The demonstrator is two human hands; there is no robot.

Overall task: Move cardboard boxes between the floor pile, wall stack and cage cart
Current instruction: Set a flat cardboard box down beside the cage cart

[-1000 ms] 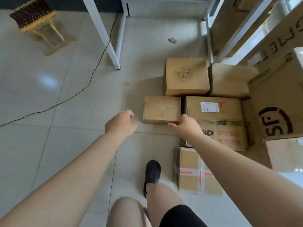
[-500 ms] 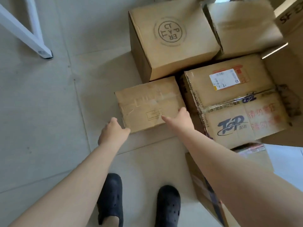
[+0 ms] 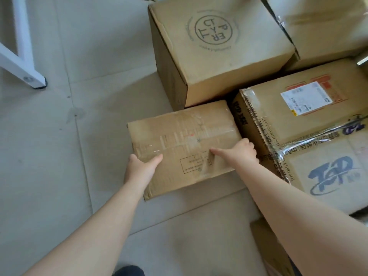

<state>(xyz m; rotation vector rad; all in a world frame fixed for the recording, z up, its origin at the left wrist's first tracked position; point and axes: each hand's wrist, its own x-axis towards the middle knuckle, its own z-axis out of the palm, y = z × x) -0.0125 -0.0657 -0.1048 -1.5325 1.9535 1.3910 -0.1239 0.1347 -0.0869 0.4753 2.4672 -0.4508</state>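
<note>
A small flat cardboard box (image 3: 185, 136) with worn tape lies on the tiled floor at the front of the pile. My left hand (image 3: 139, 166) holds its left near edge, thumb on top and fingers down the side. My right hand (image 3: 242, 153) grips its right side, thumb stretched across the top, fingers tucked into the gap beside the big taped box (image 3: 310, 140) with the blue "Top" logo.
A taller box (image 3: 217, 50) with a round stamp stands right behind the small one. Another box (image 3: 326, 26) sits at the far right. A further box (image 3: 272, 253) lies near my right arm. A white frame leg (image 3: 22, 70) stands on the floor at left.
I have bent closer to the pile. Both hands have reached the small box and closed round its left and right sides.
</note>
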